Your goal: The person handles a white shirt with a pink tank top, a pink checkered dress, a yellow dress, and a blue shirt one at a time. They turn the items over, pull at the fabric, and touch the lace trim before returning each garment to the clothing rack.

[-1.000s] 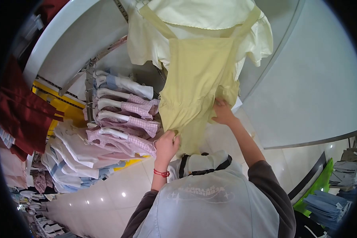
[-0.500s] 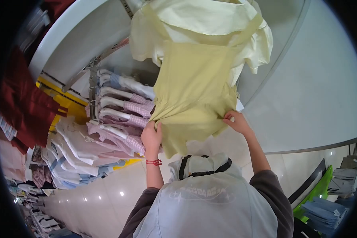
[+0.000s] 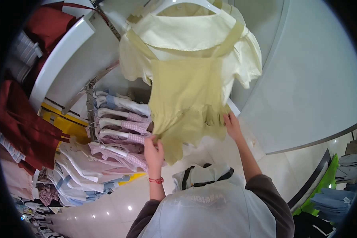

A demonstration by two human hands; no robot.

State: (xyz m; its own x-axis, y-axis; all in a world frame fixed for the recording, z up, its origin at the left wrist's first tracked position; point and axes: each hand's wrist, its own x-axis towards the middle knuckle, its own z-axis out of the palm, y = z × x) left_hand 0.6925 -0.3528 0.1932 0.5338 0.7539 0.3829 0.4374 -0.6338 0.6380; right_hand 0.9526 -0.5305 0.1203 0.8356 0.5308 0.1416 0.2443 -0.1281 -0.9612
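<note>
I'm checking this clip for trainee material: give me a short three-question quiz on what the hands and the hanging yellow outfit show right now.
1. True or false: the left hand grips the lower edge of the yellow pinafore dress.
2. Where is the right hand? A) on the white hanger B) at the dress's gathered right side C) on the pink checked garments
3. Fill in: a red ___ sits on the left wrist.

Key
1. True; the fingers close on the hem.
2. B; it touches the ruffled fabric, though whether it pinches it is unclear.
3. Bracelet.
</note>
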